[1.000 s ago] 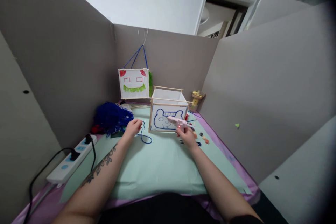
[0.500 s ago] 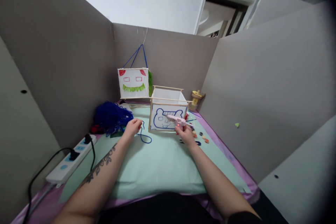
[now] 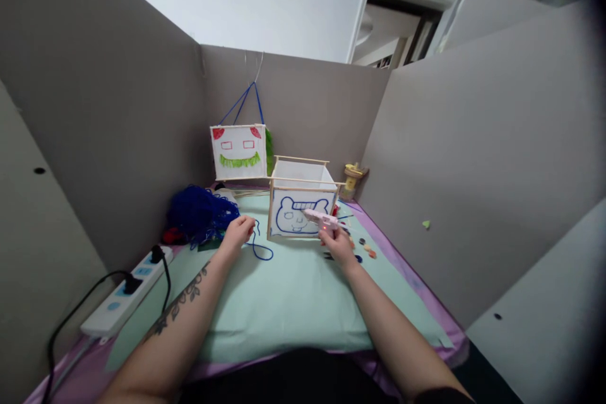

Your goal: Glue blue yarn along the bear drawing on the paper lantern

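Observation:
My right hand (image 3: 339,246) grips a pink hot glue gun (image 3: 322,219) with a small red light lit on it. Its nozzle points left, in front of a white box lantern (image 3: 284,227) framed with wooden sticks. On the lantern's front panel is an animal face in blue outline; whether the nozzle touches it I cannot tell. My left hand (image 3: 240,231) is closed in a pinch on blue yarn (image 3: 263,257), whose loose strand curls on the table beside the fingers. Left of that hand lies a tangled heap of the same blue yarn (image 3: 199,211).
A second lantern (image 3: 240,167) with a red and green face hangs from blue cords at the back. A white power strip (image 3: 113,303) with black plugs lies at left. Small round pieces (image 3: 368,248) lie at right, near a yellow object (image 3: 351,180). Grey partitions (image 3: 293,107) enclose the table.
The glue gun's nozzle has shifted slightly to the right along the lantern's front. My left hand has stayed nearly still; the whole view has shifted a little.

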`<state>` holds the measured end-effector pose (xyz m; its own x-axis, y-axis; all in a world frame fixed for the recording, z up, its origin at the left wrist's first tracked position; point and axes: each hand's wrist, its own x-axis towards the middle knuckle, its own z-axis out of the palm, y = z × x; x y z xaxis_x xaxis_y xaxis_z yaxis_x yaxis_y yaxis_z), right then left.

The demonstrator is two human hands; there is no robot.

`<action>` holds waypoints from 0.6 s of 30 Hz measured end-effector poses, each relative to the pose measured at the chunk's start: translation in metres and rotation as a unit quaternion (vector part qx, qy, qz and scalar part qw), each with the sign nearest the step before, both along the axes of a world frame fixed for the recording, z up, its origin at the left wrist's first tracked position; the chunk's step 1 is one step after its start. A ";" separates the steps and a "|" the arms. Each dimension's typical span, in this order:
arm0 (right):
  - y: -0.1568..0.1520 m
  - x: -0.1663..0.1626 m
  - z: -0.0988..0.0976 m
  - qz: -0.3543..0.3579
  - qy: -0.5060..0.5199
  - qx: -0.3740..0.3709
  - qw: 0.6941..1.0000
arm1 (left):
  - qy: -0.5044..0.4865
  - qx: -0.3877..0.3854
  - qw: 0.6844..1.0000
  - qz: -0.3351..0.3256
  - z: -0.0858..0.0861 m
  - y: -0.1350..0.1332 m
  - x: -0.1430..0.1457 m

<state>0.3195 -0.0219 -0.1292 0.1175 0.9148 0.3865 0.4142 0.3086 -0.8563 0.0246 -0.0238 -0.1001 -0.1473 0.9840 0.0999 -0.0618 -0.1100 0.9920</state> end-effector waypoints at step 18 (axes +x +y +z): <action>0.007 0.026 -0.008 -0.007 0.060 0.002 0.998 | 0.009 0.013 1.000 0.002 -0.005 0.002 -0.002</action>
<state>0.3459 -0.0152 -0.1376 0.1759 0.9111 0.3727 0.3130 0.3072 -0.8987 0.0224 -0.0217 -0.1048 -0.1496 0.9803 0.1290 -0.0438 -0.1369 0.9896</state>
